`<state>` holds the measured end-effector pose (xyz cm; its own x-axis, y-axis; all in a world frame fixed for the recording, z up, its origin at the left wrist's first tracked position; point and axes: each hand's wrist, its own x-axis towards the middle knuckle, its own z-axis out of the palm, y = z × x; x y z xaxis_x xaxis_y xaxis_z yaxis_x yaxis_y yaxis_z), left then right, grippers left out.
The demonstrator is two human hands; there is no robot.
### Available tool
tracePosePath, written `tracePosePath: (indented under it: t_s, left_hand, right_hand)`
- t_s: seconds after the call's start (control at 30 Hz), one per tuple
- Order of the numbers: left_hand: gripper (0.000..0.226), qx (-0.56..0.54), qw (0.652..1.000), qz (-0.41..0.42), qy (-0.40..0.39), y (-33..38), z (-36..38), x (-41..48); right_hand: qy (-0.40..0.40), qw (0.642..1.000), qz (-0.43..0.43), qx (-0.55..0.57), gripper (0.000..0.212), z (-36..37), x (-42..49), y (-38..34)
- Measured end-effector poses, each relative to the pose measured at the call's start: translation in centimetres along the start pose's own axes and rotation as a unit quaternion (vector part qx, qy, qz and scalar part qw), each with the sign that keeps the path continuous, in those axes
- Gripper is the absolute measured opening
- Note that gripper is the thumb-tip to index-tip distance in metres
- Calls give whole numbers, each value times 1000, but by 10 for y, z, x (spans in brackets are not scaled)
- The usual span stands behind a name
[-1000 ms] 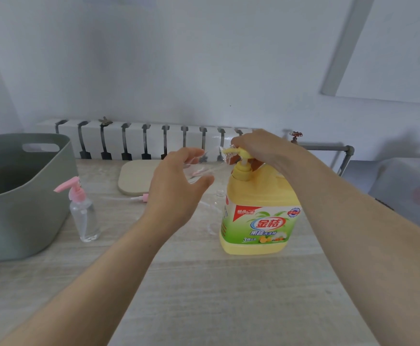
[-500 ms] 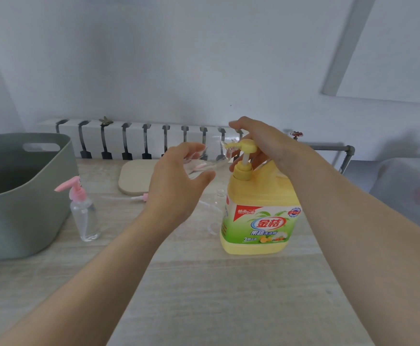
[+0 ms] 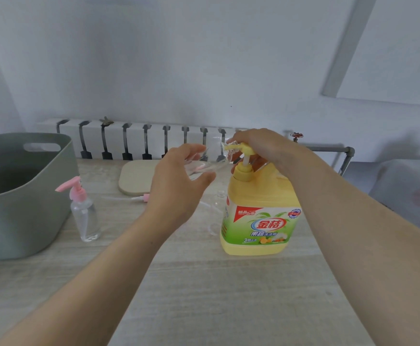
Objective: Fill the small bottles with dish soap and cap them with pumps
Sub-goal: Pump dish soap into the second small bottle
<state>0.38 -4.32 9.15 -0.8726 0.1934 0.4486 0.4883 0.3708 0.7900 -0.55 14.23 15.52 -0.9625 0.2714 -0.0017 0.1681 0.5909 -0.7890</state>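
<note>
A big yellow dish soap jug (image 3: 259,216) stands on the table, right of centre. My right hand (image 3: 259,146) rests on its yellow pump head (image 3: 239,148), fingers over the top. My left hand (image 3: 179,178) holds a small clear bottle (image 3: 207,166) tilted on its side, its mouth at the pump spout. Another small clear bottle with a pink pump (image 3: 83,208) stands upright on the left. A loose pink pump with its tube (image 3: 139,198) lies behind my left hand. A third clear open bottle (image 3: 219,196) is partly hidden just left of the jug.
A grey-green plastic tub (image 3: 29,196) takes up the left side of the table. A pale board (image 3: 139,178) lies at the back centre. A white radiator (image 3: 141,138) runs along the wall, with a pipe and a red valve (image 3: 296,136) to the right.
My right hand rose with the pump head half a second ago and now sits lower on it again. The left hand keeps the clear bottle at the spout.
</note>
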Motion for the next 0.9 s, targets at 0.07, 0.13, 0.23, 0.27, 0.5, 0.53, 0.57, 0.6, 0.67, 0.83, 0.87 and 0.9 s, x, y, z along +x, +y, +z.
tracePosePath:
  t_s: [0.07, 0.13, 0.23, 0.27, 0.5, 0.53, 0.57, 0.6, 0.67, 0.83, 0.87, 0.9]
  left_hand:
    - [50, 3, 1000, 0, -1, 0, 0, 0]
    - [49, 0, 1000, 0, 0, -1, 1, 0]
    - [49, 2, 1000, 0, 0, -2, 1, -1]
    - [49, 3, 1000, 0, -1, -2, 1, -1]
    - [48, 16, 1000, 3, -4, -4, 3, -3]
    - [48, 17, 1000, 2, -5, -5, 3, -3]
    - [48, 16, 1000, 1, -5, -5, 3, -3]
    - [48, 15, 1000, 1, -6, -5, 3, -3]
    - [49, 16, 1000, 0, -7, -5, 2, -3]
    - [48, 7, 1000, 5, -3, -3, 2, -3]
    - [48, 7, 1000, 6, -1, -3, 1, -3]
    - [49, 6, 1000, 6, 1, -2, 1, -2]
  right_hand:
    - [4, 1000, -1, -8, 24, 0, 2, 1]
    - [9, 1000, 2, -16, 27, 0, 3, 2]
    - [12, 999, 7, -34, 31, 0, 5, 2]
    - [16, 999, 10, -40, 37, 1, 5, 1]
    - [29, 994, 11, -101, 52, 5, 9, 1]
    - [26, 994, 8, -111, 47, 5, 8, 0]
    - [24, 993, 8, -119, 49, 4, 8, 0]
    - [23, 992, 9, -123, 54, 4, 7, 0]
    - [10, 994, 6, -107, 53, 1, 4, 1]
    - [-15, 1000, 14, -1, 29, -2, -7, 0]
    - [-19, 999, 21, 16, 32, -3, -8, -1]
    - [-28, 999, 24, 27, 38, -5, -9, -1]
